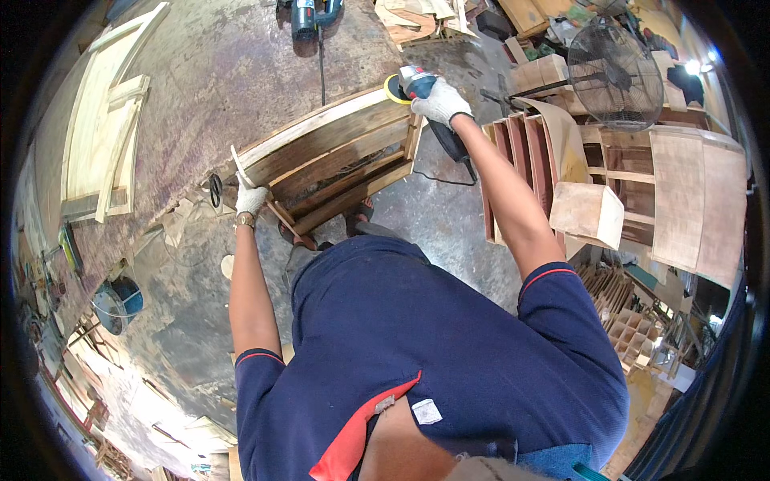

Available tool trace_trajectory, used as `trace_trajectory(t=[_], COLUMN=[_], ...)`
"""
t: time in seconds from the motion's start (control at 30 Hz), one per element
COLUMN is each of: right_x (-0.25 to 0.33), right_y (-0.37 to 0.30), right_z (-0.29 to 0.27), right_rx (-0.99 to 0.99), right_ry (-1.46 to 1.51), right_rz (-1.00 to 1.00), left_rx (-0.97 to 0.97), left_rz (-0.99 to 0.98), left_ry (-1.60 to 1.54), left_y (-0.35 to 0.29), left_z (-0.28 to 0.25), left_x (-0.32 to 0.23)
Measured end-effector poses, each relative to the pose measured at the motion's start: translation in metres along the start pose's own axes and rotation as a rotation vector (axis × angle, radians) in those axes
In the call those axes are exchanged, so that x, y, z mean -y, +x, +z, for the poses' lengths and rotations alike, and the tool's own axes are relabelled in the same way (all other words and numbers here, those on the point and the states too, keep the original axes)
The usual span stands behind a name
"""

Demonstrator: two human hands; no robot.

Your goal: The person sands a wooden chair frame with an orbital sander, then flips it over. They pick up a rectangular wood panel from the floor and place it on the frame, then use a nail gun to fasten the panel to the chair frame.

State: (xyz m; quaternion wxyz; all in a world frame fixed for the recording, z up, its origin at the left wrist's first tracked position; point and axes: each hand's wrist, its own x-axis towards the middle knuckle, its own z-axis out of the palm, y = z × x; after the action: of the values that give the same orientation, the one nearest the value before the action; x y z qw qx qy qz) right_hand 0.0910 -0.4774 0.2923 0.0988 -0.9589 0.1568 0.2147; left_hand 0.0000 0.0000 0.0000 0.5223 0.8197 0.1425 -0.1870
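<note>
A slatted wooden frame (329,153) stands on the floor in front of my feet, with gaps between its dark boards and a pale top edge. My right hand (442,105), in a white knitted glove, is closed round an angle grinder (416,79) with a blue and grey body. The grinder's yellow-rimmed disc rests at the frame's far right corner; whether it spins I cannot tell. At the frame's left end my left hand (251,198), also gloved, grips the wood, with part of its fingers hidden.
Pale wooden frames (104,120) lie at the left. A blue power tool (304,20) with a cord is on the floor ahead. At right stand a fan (616,74), a wooden cabinet (678,192) and a wooden box (587,212). A bucket (119,305) sits at lower left.
</note>
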Motion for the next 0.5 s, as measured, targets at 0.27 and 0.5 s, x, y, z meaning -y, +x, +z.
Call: trace_trajectory(t=[0.27, 0.5], right_x=[-0.018, -0.009], right_y=[0.008, 0.0], right_z=[-0.002, -0.009], right_rx=[-0.057, 0.0], right_ry=[0.005, 0.039], right_rz=[0.028, -0.088], left_rx=[0.004, -0.005], left_rz=[-0.058, -0.083], left_ry=[-0.029, -0.04], left_y=[-0.008, -0.015], left_z=[-0.005, -0.003], left_x=[-0.014, -0.022])
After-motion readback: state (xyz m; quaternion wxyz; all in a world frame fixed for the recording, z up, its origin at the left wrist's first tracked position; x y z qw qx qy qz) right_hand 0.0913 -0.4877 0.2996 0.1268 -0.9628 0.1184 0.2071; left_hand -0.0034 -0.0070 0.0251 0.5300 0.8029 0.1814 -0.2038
